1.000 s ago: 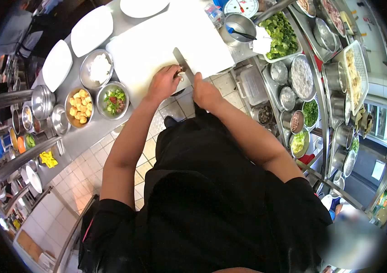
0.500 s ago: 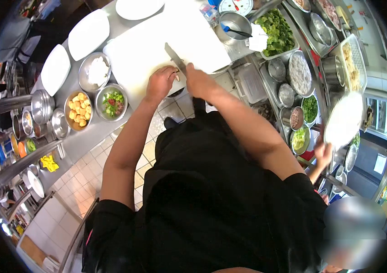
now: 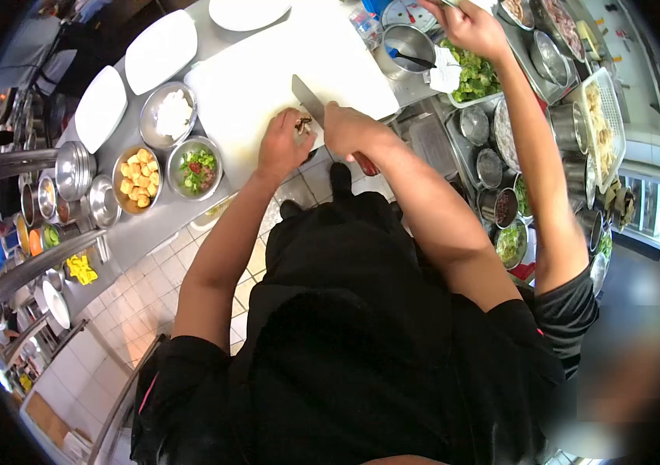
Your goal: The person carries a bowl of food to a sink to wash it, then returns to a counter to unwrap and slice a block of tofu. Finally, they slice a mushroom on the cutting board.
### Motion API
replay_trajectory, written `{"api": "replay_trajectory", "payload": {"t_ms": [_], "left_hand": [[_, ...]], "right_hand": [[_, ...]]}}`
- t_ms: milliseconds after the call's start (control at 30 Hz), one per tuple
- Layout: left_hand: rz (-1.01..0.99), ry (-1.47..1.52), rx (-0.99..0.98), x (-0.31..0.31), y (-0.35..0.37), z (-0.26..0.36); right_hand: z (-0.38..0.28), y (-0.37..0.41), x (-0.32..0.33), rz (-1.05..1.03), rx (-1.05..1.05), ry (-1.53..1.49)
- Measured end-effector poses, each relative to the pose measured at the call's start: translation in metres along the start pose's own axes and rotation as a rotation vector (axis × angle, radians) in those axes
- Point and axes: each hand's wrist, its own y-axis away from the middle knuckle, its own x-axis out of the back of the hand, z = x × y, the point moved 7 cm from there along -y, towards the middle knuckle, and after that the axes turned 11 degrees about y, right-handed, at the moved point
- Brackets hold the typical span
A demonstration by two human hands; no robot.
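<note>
My right hand (image 3: 345,129) is closed round the handle of a knife (image 3: 308,96), whose blade points up and left over the white cutting board (image 3: 260,77). Beside the blade, my left hand (image 3: 282,146) has its fingers curled round a small brown and pale piece of food (image 3: 303,125) near the board's front edge. To the left stand a metal bowl of chopped greens and meat (image 3: 196,169), a bowl of yellow-orange chunks (image 3: 139,178) and a bowl of white pieces (image 3: 173,113).
White plates (image 3: 161,51) lie at the back left. A co-worker's hand (image 3: 473,29) reaches in at the upper right, above leafy greens (image 3: 473,77). Near the board's right corner stands a metal pot (image 3: 407,48). Ingredient bowls (image 3: 510,242) line the right side.
The co-worker's arm now extends to the upper right, and the white plate seen at right is gone. The food at my left fingers shows a darker side. The view has shifted slightly.
</note>
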Motion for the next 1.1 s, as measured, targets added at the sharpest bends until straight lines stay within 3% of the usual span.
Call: {"api": "replay_trajectory", "payload": {"t_ms": [133, 200, 233, 300, 433, 533, 633, 700, 767, 833, 967, 1067, 1100], "left_hand": [[-0.075, -0.035, 0.094, -0.010, 0.013, -0.013], [-0.022, -0.033, -0.029, -0.006, 0.013, -0.008], [-0.020, -0.034, -0.022, -0.005, 0.013, -0.009], [-0.036, -0.043, -0.040, -0.003, 0.012, -0.008], [-0.056, -0.071, -0.030, -0.006, 0.011, -0.018], [-0.104, -0.066, -0.036, -0.006, 0.012, -0.020], [-0.122, -0.078, -0.107, -0.003, 0.010, -0.014], [-0.168, -0.104, -0.089, -0.006, 0.009, -0.019], [-0.146, -0.086, -0.123, -0.003, 0.008, -0.019], [-0.135, -0.067, -0.150, -0.001, 0.015, -0.021], [-0.190, -0.056, -0.144, -0.002, 0.014, -0.022], [-0.223, -0.097, -0.056, 0.001, 0.008, -0.020], [-0.249, -0.127, 0.033, 0.000, 0.008, -0.024]], "right_hand": [[0.003, 0.002, -0.021, 0.019, -0.008, -0.062], [0.004, 0.007, -0.028, 0.043, -0.058, -0.060], [0.007, 0.003, -0.038, 0.036, -0.055, -0.056], [0.013, -0.010, -0.054, 0.245, 0.008, 0.059], [0.022, -0.018, -0.085, 0.268, -0.050, 0.032], [0.027, -0.030, -0.082, 0.343, -0.047, 0.040], [0.003, -0.021, -0.029, 0.351, 0.057, 0.102], [-0.011, 0.007, -0.019, -0.010, -0.070, -0.057], [0.002, 0.000, -0.052, 0.219, -0.090, 0.040], [0.013, -0.007, -0.086, 0.243, -0.108, 0.010], [0.015, -0.019, -0.063, 0.344, -0.035, -0.065], [-0.006, -0.007, -0.025, -0.028, -0.086, -0.073], [-0.007, -0.003, -0.032, -0.028, -0.087, -0.075]]}}
